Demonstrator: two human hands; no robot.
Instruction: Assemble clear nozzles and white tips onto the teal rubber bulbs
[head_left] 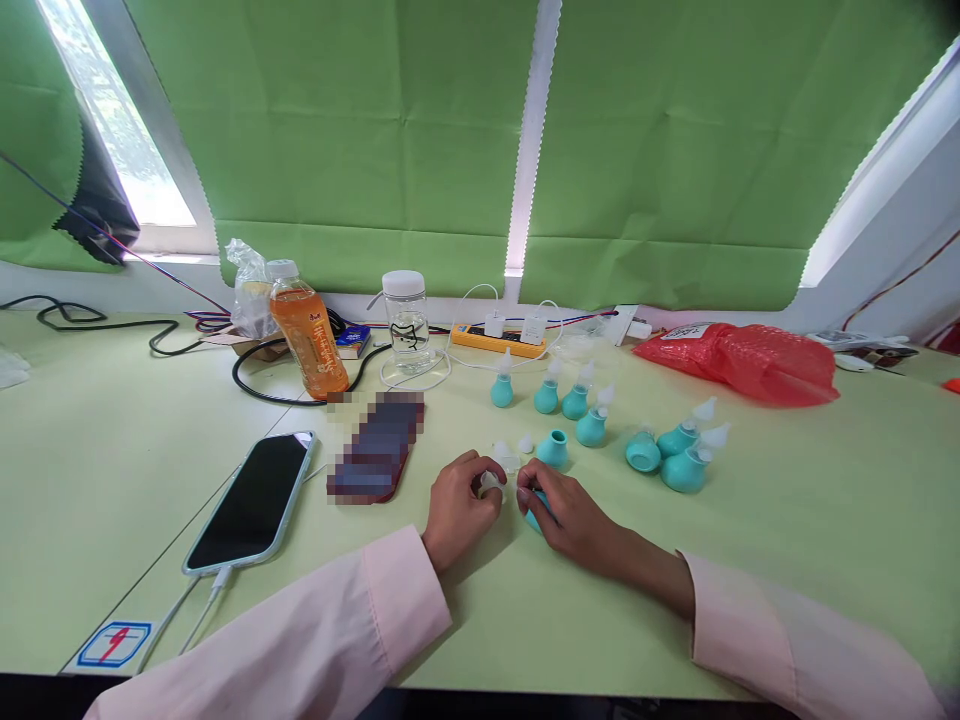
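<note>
My left hand (459,505) is curled on a small clear plastic tip (491,484) at the table's middle. My right hand (564,510) is closed around a teal rubber bulb (534,517), mostly hidden under the fingers. The two hands nearly touch. Just beyond them lie loose clear tips (507,456) and an open teal bulb (554,448) without a tip. Farther back stands a row of several teal bulbs with clear tips (547,395), and more of them (679,458) lie to the right.
A phone (253,503) on a cable lies at the left, beside a blurred dark object (377,445). An orange drink bottle (309,340), a clear jar (407,322), a power strip (501,340) and a red plastic bag (742,360) line the back of the pale green table (112,450).
</note>
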